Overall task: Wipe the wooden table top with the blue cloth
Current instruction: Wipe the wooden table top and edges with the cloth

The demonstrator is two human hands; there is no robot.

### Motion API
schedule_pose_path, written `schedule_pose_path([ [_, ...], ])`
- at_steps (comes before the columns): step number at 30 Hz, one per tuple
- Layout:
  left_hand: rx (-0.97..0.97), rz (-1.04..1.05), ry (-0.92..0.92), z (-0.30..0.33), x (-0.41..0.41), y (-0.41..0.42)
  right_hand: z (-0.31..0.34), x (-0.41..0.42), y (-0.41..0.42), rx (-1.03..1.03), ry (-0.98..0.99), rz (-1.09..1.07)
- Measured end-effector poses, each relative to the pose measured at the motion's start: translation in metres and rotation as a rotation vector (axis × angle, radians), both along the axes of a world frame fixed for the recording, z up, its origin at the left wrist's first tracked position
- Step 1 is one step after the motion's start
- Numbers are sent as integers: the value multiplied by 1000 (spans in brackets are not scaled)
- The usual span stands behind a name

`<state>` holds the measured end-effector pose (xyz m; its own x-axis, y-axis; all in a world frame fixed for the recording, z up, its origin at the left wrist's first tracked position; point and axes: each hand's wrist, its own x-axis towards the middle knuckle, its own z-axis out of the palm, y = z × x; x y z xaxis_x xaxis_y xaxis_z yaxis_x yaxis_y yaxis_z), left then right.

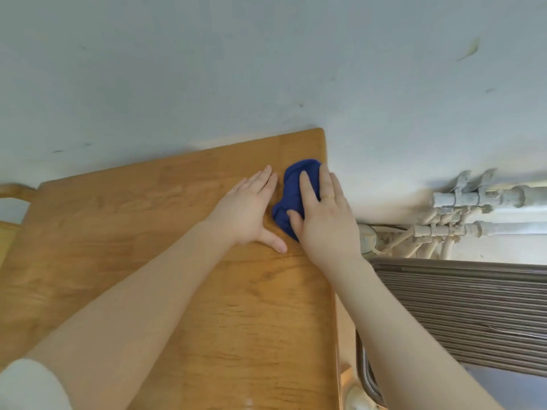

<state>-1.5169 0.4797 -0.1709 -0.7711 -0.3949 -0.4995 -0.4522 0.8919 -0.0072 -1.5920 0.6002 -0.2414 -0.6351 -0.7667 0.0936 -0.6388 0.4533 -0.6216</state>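
Observation:
A wooden table top (148, 232) fills the lower left and middle of the head view, its far edge against a pale wall. A bunched blue cloth (291, 190) lies near the table's far right corner. My right hand (322, 217) presses flat on the cloth, fingers spread over it, a ring on one finger. My left hand (248, 211) rests flat on the bare wood just left of the cloth, palm down, fingers together, holding nothing.
The table's right edge (333, 291) drops off to a gap. Right of it are white pipes (461, 214) along the wall and a brown ribbed panel (473, 309). A curved wooden chair back (14, 192) shows at the far left.

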Motion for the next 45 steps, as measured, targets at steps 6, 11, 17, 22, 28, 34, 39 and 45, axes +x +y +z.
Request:
schedule_pose_path([
  [6,92,22,45,-6,-3,-7,-1,-53,-47,3,-125,12],
  [11,143,38,61,-8,2,-8,2,-65,-59,8,-157,-5],
  [17,128,35,49,-8,-3,-11,1,-58,-47,-19,-300,-56],
  [22,109,23,26,-9,1,-10,3,-79,-61,-76,-426,-46],
  [28,79,30,24,-5,-1,-8,6,3,20,-76,-412,-1],
  [34,0,1,-4,-2,-5,-6,7,-11,16,-21,-414,49],
  [39,-173,-47,-13,0,0,3,8,15,32,-59,-424,-11],
  [45,-191,31,253,1,42,45,12,98,117,-14,-443,18],
])
